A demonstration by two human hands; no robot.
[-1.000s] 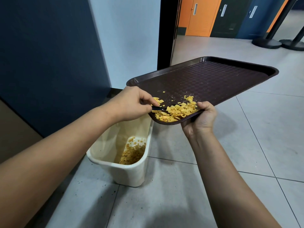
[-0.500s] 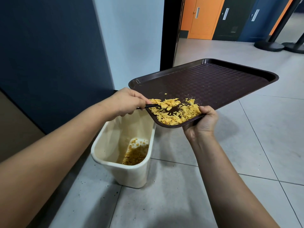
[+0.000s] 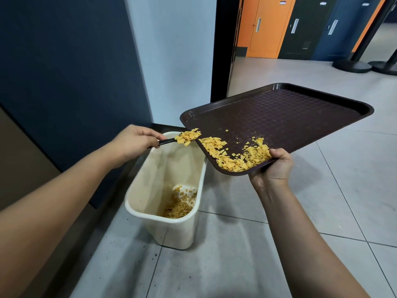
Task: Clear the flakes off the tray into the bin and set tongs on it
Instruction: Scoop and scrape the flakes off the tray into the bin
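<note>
My right hand (image 3: pixel 274 168) grips the near edge of a dark brown tray (image 3: pixel 290 117), held tilted above the floor. Yellow flakes (image 3: pixel 234 155) lie heaped along the tray's near left edge. My left hand (image 3: pixel 135 140) holds black tongs (image 3: pixel 166 141) by the handle. The tongs' tip carries a clump of flakes (image 3: pixel 189 135) just off the tray's left edge, over the cream bin (image 3: pixel 171 229). More flakes (image 3: pixel 178 208) lie at the bottom of the bin.
The bin stands on grey floor tiles beside a dark blue wall (image 3: pixel 64 72) and a black door frame (image 3: pixel 223 46). Orange and dark doors (image 3: pixel 264 29) stand beyond. Black post bases (image 3: pixel 352 66) sit at the far right.
My left hand has drawn the tongs leftward off the tray's edge with a clump of flakes, now over the bin. The tray stays tilted in my right hand.
</note>
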